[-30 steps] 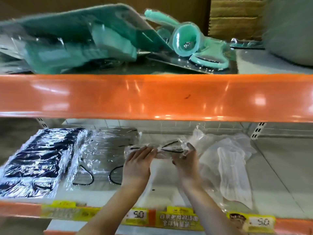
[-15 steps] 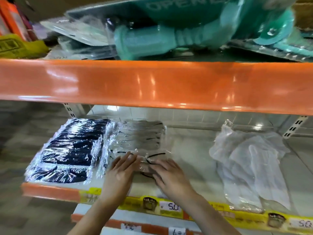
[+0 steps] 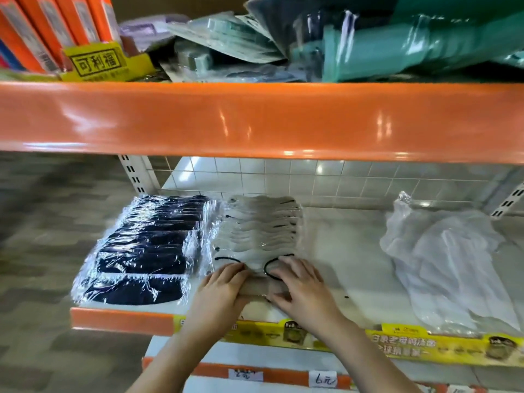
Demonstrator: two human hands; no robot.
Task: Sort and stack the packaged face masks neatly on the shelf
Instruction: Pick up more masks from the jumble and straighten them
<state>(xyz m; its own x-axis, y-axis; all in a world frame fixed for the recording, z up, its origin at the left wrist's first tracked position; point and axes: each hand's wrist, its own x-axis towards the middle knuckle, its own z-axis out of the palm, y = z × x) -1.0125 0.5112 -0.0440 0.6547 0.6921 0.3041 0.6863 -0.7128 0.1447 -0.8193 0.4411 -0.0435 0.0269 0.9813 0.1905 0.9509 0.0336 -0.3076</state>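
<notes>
— Grey masks (image 3: 259,231) in clear wrap, fanned in a row on the shelf (image 3: 348,251), just beside the dark navy row (image 3: 144,248) at the left end.

— And the hands?

— Both down flat on the nearest grey pack (image 3: 256,282), at the front of that row. Left hand (image 3: 224,287) on its left edge, right hand (image 3: 297,287) on its right edge, fingers straight or only lightly bent, pressing rather than pinching. Close together, with a strip of the pack showing between them.

— Step in hand?

— Seating this pack, by the look of it: laid onto the front of the grey row, being squared and smoothed. Black ear loops (image 3: 272,268) curling out just ahead of the fingertips.

— Left to do?

— Plenty, probably. Loose heap of white masks in crumpled film (image 3: 442,268) lying well apart, toward the right end of the shelf, unsorted.

— Next move, then?

— Likely lifting off without dragging the slippery wrap out of line, then reaching right for the white heap. Calls for a light release and a check that the front edge sits level with the navy row beside it. Slick film, so easy to skew the fan with a careless push.

— Upper shelf?

— Teal packaged goods (image 3: 411,43) and orange boxes (image 3: 51,26), no part of this.
</notes>
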